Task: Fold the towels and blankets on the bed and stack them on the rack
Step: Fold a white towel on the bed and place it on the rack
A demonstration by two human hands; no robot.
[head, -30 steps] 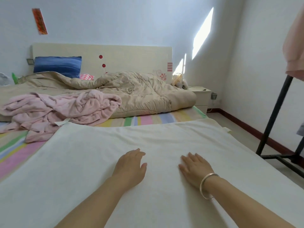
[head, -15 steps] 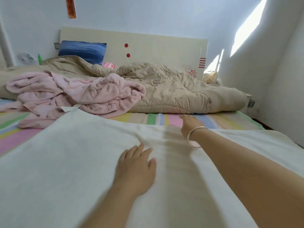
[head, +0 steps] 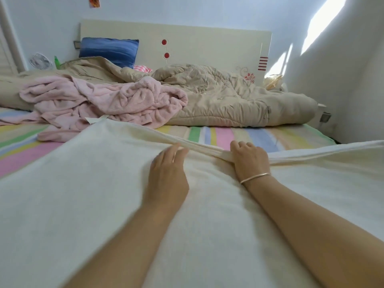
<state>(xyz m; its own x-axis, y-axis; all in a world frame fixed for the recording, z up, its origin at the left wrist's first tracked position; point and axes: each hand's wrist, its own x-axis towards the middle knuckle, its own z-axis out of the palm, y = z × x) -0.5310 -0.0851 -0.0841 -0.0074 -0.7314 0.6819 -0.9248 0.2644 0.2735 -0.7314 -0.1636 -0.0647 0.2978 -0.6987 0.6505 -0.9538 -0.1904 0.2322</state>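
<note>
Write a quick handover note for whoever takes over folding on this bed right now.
Left hand: open, flat on the white towel.
Right hand: grips the towel's bunched far edge.
Towel lies spread across the bed.
Pink blanket and beige quilt lie crumpled behind it.
Rack not in view.
Done: no item looks fully folded.
Left: fold all three, stack on the rack.

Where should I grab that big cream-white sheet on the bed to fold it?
Probably take the large cream-white cloth sheet by its far edge, from the near side: it is gathered into a raised ridge there, easy to pinch. The right hand grips that ridge; the left hand lies flat beside it.
</note>
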